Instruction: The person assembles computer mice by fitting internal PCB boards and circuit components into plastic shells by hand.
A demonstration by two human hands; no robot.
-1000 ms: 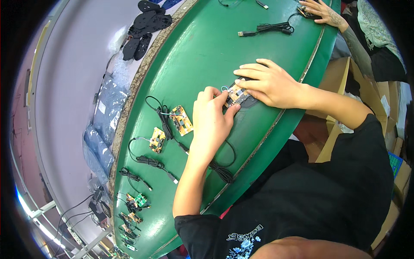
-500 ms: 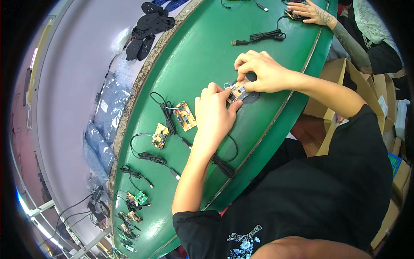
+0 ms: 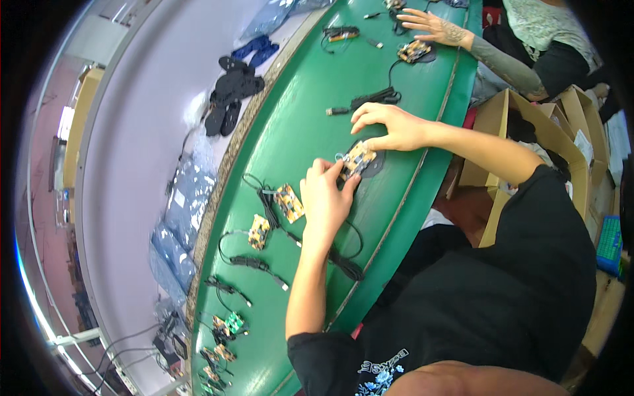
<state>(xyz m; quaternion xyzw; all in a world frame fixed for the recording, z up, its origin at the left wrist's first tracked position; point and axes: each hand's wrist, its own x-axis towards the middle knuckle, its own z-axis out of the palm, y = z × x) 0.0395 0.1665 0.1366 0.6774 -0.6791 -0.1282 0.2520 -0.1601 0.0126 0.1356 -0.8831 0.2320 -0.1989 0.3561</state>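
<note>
Circuit board [image 3: 360, 158] on a black plate [image 3: 376, 165], close to the green table's [image 3: 297, 99] near edge.
The left hand [image 3: 328, 198] pinches the board's side; the right hand [image 3: 396, 129] arches, thumb and fingers apart, contact unclear. Green surface stretches toward the speckled far rim [image 3: 254, 121]; a bundled cable [image 3: 378, 98] lies beyond the right hand, two yellowish boards [image 3: 288, 203] leftward. The co-worker's hand [image 3: 432, 28], earlier over its board, is now off it.

The circuit board [image 3: 360, 156] is tan with dark and pale parts, and a small light-coloured wire [image 3: 339, 157] loops at its left edge. It lies slanted over a black piece [image 3: 376, 165] whose rounded edge sticks out rightward on the green table [image 3: 297, 125].
</note>
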